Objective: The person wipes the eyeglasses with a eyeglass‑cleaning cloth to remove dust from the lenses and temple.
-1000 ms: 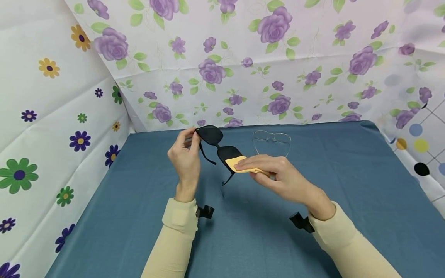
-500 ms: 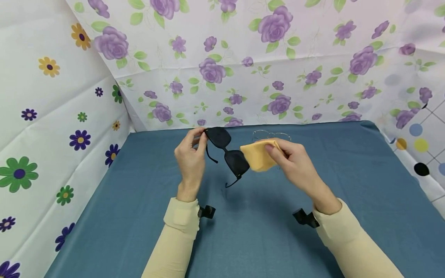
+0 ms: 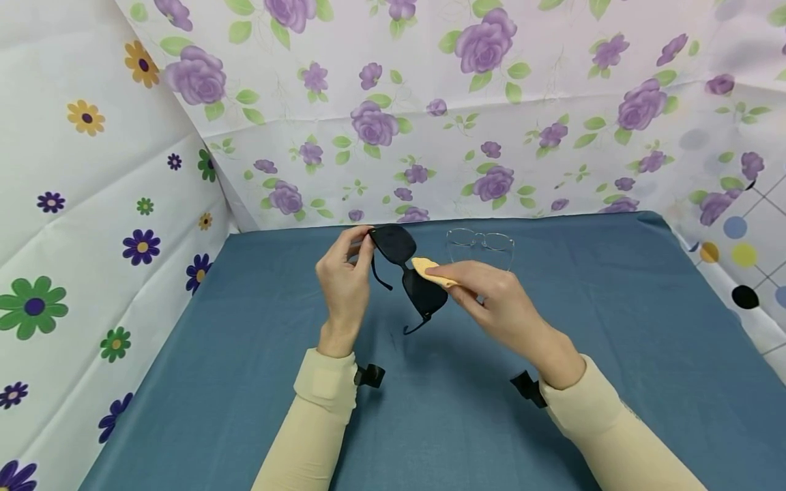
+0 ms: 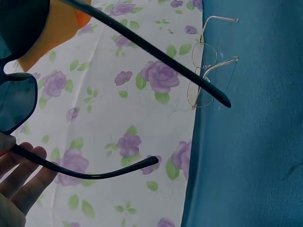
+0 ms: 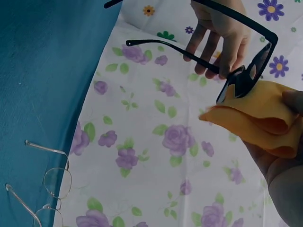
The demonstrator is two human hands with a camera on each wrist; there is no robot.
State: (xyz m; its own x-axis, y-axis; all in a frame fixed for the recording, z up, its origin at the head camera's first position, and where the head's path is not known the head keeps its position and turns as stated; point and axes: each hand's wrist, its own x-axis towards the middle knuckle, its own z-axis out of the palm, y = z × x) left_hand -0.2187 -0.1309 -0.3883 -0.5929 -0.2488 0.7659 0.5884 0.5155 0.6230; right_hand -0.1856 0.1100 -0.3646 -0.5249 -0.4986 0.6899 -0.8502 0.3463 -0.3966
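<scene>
Black sunglasses [image 3: 424, 292] hang tilted in the air, lenses up toward the head camera and both temples unfolded. My left hand [image 3: 345, 279] pinches them at the corner of the left lens, between thumb and fingers. In my right hand [image 3: 500, 300] is a folded yellow cloth [image 3: 430, 271], gripped between thumb and fingers, at the inner part of the lower lens near the bridge. The right wrist view shows the cloth [image 5: 255, 113] folded over with the frame's edge against it. Part of the lower lens is hidden behind the cloth and fingers.
Thin-rimmed clear eyeglasses [image 3: 480, 240] lie at the back of the blue-covered table [image 3: 442, 423], beyond my right hand. A white flowered sheet [image 3: 393, 136] hangs behind the table's back edge. Another flowered sheet [image 3: 123, 286] lines the left side.
The right hand drew the cloth off the lower lens to the right, then brought it back near the bridge. The left hand and sunglasses shifted slightly right.
</scene>
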